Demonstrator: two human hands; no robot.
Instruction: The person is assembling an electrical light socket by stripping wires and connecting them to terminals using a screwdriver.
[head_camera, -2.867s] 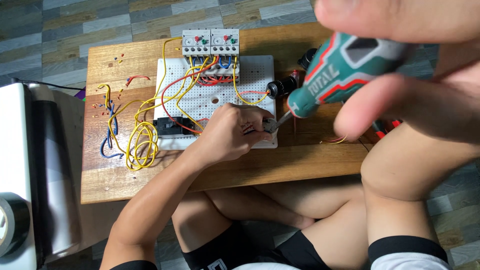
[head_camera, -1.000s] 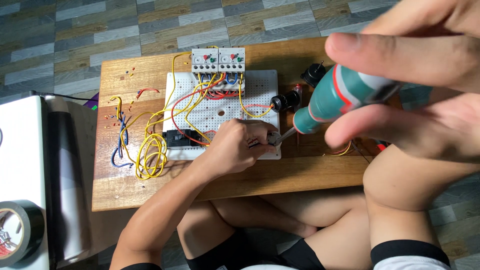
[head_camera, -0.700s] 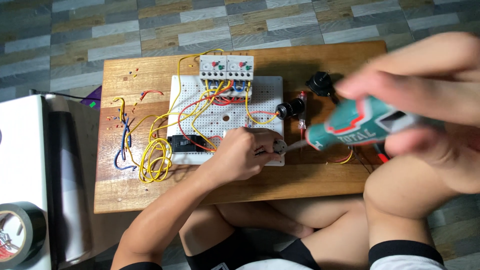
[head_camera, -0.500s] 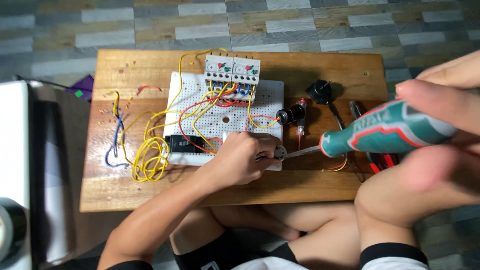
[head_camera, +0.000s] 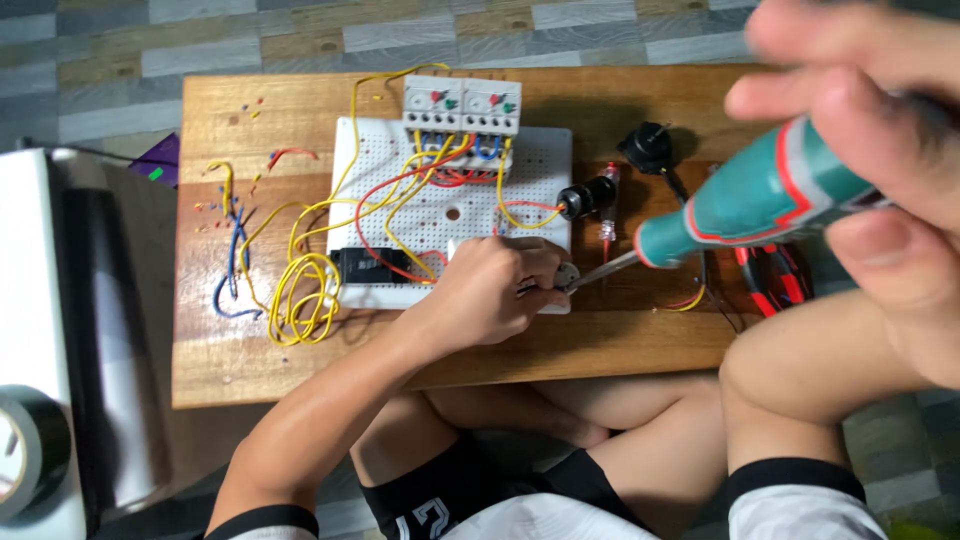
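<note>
A roll of black tape (head_camera: 25, 455) sat at the far left on a white box-shaped case (head_camera: 45, 330), beside the low wooden worktop (head_camera: 240, 370). On the worktop's left part lay loose blue and red wire offcuts (head_camera: 232, 250) and a coiled bundle of yellow wires (head_camera: 300, 295), which ran on to a white perforated mounting board (head_camera: 445, 215). Two grey-and-white contactor blocks (head_camera: 462, 105) stood along the board's far edge, and a small black rectangular module (head_camera: 370, 265) rested near its front left corner.

The left hand (head_camera: 500, 290) was curled at the board's front right corner, its grip pinching a small round silver fitting (head_camera: 567, 277) against the board; what kind of part it was could not be told, as the fingers covered most of it. The thin metal shaft of a teal-and-red-handled screwdriver (head_camera: 760, 195) met that fitting from the right, its tip touching it. Just beyond lay two black round push-button parts (head_camera: 620, 175) and a small clear-handled tester screwdriver (head_camera: 607, 205). A pair of red-and-black-handled pliers (head_camera: 775, 275) lay near the worktop's right edge. The right hand (head_camera: 880, 190), blurred and close to the camera, had its grip wrapped tight about the screwdriver's handle, above the person's bare knee.
</note>
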